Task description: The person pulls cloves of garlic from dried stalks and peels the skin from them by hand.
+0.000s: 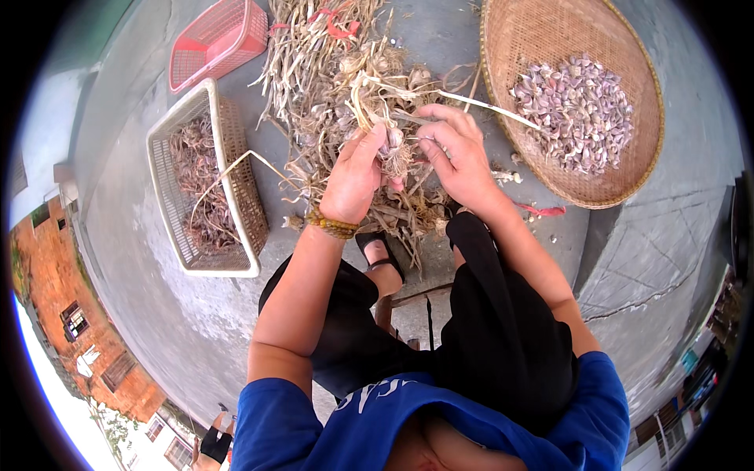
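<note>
My left hand (355, 176) holds a dried garlic bulb (393, 140), its stringy roots hanging toward me. Just right of the bulb is my right hand (458, 154), fingers bent and thumb close to the index finger. Whether those fingertips pinch a bit of dry skin or stem cannot be made out. Below both hands spreads a heap of dried garlic plants (330, 115) with bulbs and withered stalks. A long pale stalk (489, 107) reaches from the heap across the rim of a round woven bamboo tray (548, 35). Loose purplish garlic cloves (580, 115) lie in the tray.
On the left, a white plastic basket (254, 235) contains dried garlic scraps (203, 182). A pink plastic basket (227, 56) lies beyond it. Red ties (339, 26) bind stalks at the back. A red strip (541, 209) rests on the concrete floor (636, 259). Another person (215, 441) is far lower left.
</note>
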Demonstrator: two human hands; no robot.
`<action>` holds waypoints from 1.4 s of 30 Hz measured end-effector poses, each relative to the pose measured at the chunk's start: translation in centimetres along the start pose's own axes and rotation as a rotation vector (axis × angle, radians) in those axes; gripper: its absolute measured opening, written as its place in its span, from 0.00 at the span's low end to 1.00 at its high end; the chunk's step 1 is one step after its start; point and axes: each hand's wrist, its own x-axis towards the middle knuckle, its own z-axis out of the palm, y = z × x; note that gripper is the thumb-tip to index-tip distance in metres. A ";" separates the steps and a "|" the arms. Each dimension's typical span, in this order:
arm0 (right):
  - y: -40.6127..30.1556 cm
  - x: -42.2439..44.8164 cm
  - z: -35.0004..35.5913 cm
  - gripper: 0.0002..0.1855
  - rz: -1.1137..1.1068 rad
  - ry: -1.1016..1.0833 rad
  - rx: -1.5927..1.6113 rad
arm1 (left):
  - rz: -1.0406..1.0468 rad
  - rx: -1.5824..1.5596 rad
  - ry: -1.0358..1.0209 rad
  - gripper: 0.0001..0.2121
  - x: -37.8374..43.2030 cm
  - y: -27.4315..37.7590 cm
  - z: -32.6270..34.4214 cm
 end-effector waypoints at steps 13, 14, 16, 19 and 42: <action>-1.8 0.2 0.3 0.17 0.415 -0.220 0.323 | 0.034 0.417 0.037 0.21 -0.5 0.1 0.8; -2.3 0.4 0.2 0.20 0.394 -0.236 0.168 | 0.042 0.477 0.035 0.23 -0.6 0.0 0.9; -2.5 0.6 0.0 0.20 0.358 -0.252 0.198 | 0.109 0.501 0.039 0.22 -0.5 0.0 1.0; -2.0 0.5 0.0 0.18 0.334 -0.284 0.238 | 0.291 0.646 0.024 0.20 -0.4 -0.2 0.8; -1.7 -0.4 0.0 0.10 0.883 -0.225 1.354 | 0.038 0.306 0.018 0.15 -1.0 0.7 -1.1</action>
